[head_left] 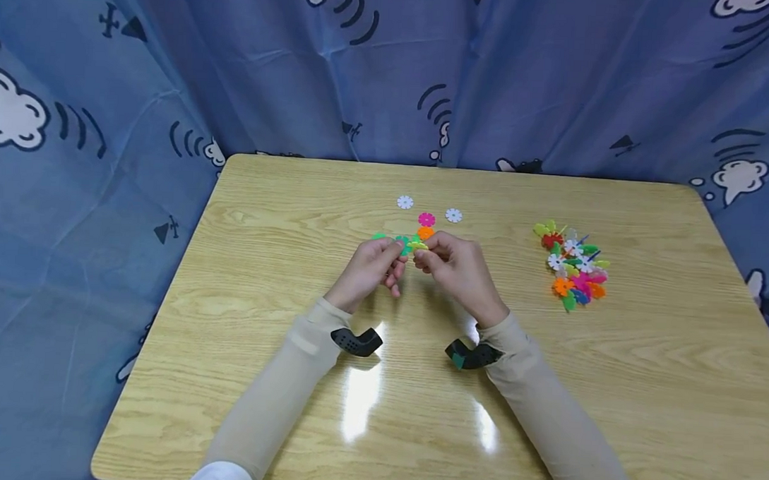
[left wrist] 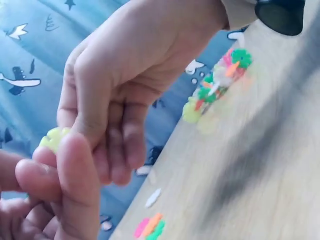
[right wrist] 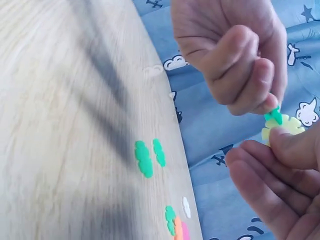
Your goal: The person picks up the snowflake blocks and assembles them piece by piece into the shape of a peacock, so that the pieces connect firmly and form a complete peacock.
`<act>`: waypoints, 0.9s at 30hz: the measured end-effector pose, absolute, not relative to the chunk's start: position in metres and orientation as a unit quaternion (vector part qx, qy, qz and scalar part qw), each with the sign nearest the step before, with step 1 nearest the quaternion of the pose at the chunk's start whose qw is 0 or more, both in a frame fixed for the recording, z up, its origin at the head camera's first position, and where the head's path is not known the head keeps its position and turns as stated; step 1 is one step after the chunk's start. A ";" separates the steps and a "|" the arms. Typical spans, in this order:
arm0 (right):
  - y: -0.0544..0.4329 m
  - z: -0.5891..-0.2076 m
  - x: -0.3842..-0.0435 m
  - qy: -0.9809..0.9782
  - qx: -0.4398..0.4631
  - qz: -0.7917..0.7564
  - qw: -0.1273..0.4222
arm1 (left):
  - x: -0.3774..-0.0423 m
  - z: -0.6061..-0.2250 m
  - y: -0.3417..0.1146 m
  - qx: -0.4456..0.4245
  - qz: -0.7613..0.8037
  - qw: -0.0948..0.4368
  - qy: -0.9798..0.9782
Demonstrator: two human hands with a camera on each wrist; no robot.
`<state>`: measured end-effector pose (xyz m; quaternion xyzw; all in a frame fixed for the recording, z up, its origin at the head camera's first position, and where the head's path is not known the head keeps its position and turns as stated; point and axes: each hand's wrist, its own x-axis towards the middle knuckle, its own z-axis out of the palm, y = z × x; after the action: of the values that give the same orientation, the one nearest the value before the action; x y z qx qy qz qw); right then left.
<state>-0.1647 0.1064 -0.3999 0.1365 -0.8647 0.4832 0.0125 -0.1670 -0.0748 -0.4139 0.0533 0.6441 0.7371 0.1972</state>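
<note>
Above the middle of the table, my left hand [head_left: 374, 266] pinches a small green notched disc [right wrist: 273, 116] between thumb and finger. My right hand [head_left: 455, 269] pinches a yellow notched flower disc [right wrist: 287, 125] by its edge. Both discs meet between the fingertips; whether their slots are locked together cannot be told. In the left wrist view the fingers cover the green disc, and only part of the yellow one shows. Just beyond the hands lie an orange disc [head_left: 426, 232], a pink disc [head_left: 426, 219] and several green discs [right wrist: 143, 159].
Two white discs, a left one [head_left: 405, 202] and a right one [head_left: 453, 215], lie farther back. A multicoloured heap of flower discs [head_left: 574, 268] sits to the right on the wooden table [head_left: 231, 263]. Behind hangs a blue patterned curtain [head_left: 402, 92].
</note>
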 end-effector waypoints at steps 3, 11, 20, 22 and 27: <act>0.106 -0.401 -0.165 -0.859 0.131 0.494 0.008 | -0.167 -0.415 -0.072 0.054 0.741 0.204 0.638; 0.107 -0.407 -0.172 -0.856 0.106 0.505 -0.036 | -0.170 -0.417 -0.070 0.030 0.752 0.225 0.619; 0.097 -0.435 -0.190 -0.931 0.177 0.305 -0.090 | -0.174 -0.416 -0.080 0.011 0.750 0.158 0.643; 0.091 -0.439 -0.191 -0.940 0.196 0.257 -0.104 | -0.174 -0.416 -0.082 0.015 0.750 0.148 0.645; 0.082 -0.442 -0.187 -0.953 0.202 0.200 -0.108 | -0.174 -0.419 -0.086 0.033 0.749 0.126 0.650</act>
<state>-0.1870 0.0823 -0.4425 0.2022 -0.9526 0.2000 -0.1077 -0.1744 -0.0857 -0.4195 0.0327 0.6497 0.7490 0.1260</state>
